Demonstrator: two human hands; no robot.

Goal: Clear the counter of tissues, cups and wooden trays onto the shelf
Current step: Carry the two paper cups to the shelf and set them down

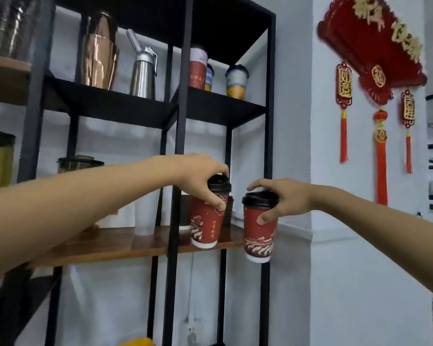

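Hands: right hand (284, 201) grips red cup (260, 227) short of shelf edge | left hand (200, 182) grips second cup (206, 221), tilted over wooden shelf (115, 242) | risk: tilted base tips on landing, clips black upright (174, 196)

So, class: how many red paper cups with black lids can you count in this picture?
2. One red cup is in the left hand at the wooden shelf; the other red cup is in the right hand, just off the shelf's end. Others may be hidden behind.
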